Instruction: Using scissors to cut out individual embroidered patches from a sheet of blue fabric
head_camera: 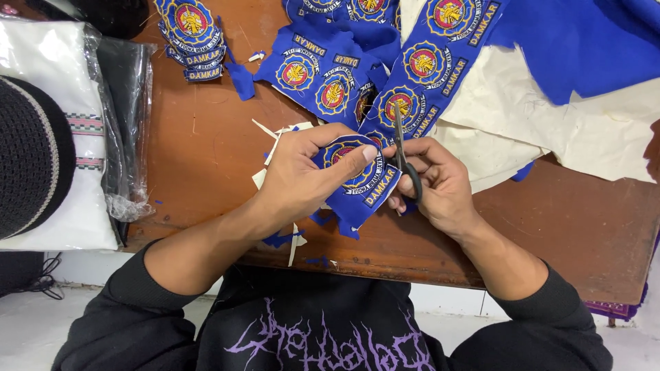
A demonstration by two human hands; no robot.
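Here the left hand (299, 175) pinches a blue patch (357, 180) over the near worktop (206, 151), fingers clamped on it. The right hand (440, 185) grips scissors (401, 148), trimming the patch's edge; turning it seems the next need.

Two hands (302, 175), one pair of scissors (402, 148), one stack of cut patches (192, 34), one black cap (31, 154).
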